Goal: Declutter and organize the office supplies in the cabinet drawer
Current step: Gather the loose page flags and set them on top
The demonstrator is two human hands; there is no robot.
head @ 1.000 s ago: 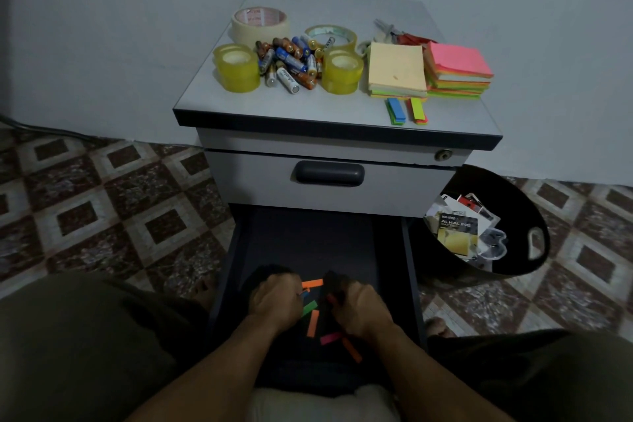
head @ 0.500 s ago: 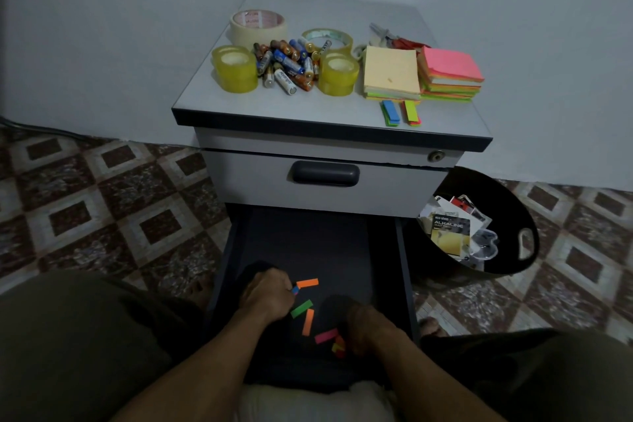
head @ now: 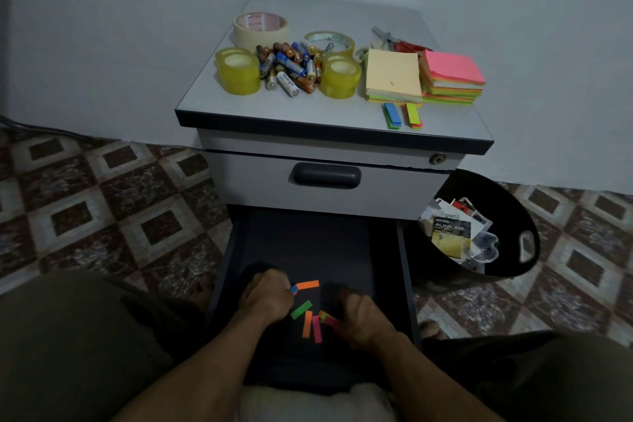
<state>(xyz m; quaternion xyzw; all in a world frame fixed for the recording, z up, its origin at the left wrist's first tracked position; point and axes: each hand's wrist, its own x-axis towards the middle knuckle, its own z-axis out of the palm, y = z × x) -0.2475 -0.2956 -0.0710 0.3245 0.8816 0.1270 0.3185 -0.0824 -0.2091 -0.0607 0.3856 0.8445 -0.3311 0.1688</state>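
Observation:
The dark lower drawer (head: 404,271) of the grey cabinet stands pulled out. Loose coloured sticky flags lie on its floor: an orange one (head: 307,284), a green one (head: 301,309), another orange one (head: 307,324) and a pink one (head: 317,330). My left hand (head: 265,296) is curled at the left of them and pinches a small blue flag at its fingertips. My right hand (head: 359,317) is curled at the right and pinches a few pink and orange flags.
On the cabinet top (head: 308,116) sit tape rolls (head: 238,75), a pile of batteries (head: 291,67), sticky note pads (head: 393,77), sorted flags (head: 392,115) and scissors. A black bin (head: 513,212) with packaging stands to the right. The upper drawer (head: 327,176) is closed.
My right hand moved up and left from the drawer's front, bringing a few flags toward the pile. The pink flag now lies beside the lower orange one. My left hand stayed in place.

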